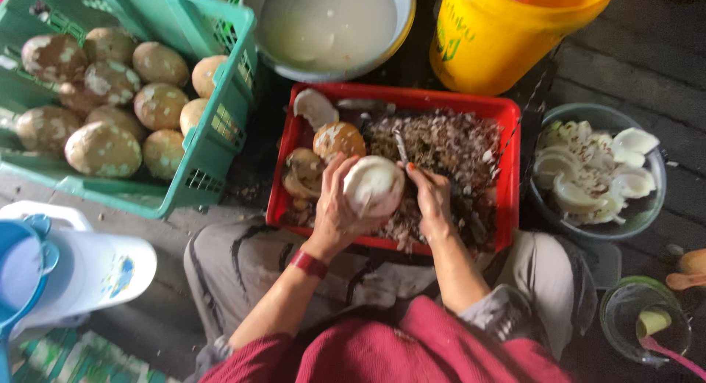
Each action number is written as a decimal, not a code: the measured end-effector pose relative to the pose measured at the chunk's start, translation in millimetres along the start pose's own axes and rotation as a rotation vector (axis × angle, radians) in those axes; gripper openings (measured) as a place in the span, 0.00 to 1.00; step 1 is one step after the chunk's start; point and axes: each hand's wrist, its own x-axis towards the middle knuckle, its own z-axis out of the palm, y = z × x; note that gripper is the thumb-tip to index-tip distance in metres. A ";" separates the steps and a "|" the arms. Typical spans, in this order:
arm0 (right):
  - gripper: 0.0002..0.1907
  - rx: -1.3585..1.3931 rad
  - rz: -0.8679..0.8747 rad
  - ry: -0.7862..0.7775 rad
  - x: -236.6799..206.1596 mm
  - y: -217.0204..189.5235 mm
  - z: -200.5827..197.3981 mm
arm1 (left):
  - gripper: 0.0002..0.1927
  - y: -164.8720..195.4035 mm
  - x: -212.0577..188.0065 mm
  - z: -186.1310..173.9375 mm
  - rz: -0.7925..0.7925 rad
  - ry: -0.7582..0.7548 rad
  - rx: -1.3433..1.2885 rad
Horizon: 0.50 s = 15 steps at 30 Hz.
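My left hand point(334, 206) cups a round, mostly peeled white coconut point(373, 183) over a red tray point(507, 169). My right hand point(432, 195) grips a knife point(401, 147) whose blade points away from me, just right of the coconut. The tray holds a heap of brown shavings point(441, 144), a partly peeled brown coconut point(338, 139), a white piece point(315, 105) and shell pieces point(303, 173).
A green crate point(220, 125) of brown unpeeled coconuts stands at left. At the back are a bowl of cloudy liquid point(327, 22) and a yellow bucket point(507, 37). A grey bowl point(647, 206) of white coconut pieces sits right. A white jug point(81, 265) lies at left.
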 end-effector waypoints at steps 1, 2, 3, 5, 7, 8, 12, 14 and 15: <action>0.17 0.014 0.005 -0.023 1.4 3.5 1.5 | 0.62 -0.2 -0.6 0.6 -0.027 0.011 0.022; 0.16 0.030 0.001 -0.042 2.3 6.7 2.6 | 0.62 -0.6 -0.5 1.6 -0.046 0.024 0.042; 0.16 0.045 -0.015 -0.059 2.1 9.8 3.3 | 0.62 -1.1 -0.7 2.2 -0.054 0.043 0.058; 0.15 0.116 -0.055 -0.035 0.4 14.0 2.9 | 0.59 -3.1 0.6 1.7 -0.069 0.014 0.001; 0.14 0.205 -0.096 -0.040 -2.1 15.0 1.0 | 0.58 -4.1 0.6 -0.3 -0.025 0.006 -0.021; 0.14 0.259 -0.133 -0.056 -2.4 14.0 0.0 | 0.60 -4.0 1.1 -1.4 0.040 0.021 -0.017; 0.15 0.173 -0.061 0.051 0.6 8.3 -0.5 | 0.70 -0.4 3.8 -4.4 0.005 0.003 -0.004; 0.15 0.121 -0.020 0.087 3.1 6.7 1.7 | 0.68 2.1 5.0 -4.9 -0.096 -0.058 -0.049; 0.15 0.100 -0.005 0.108 3.8 6.2 2.9 | 0.67 2.7 6.0 -5.1 -0.137 -0.091 -0.071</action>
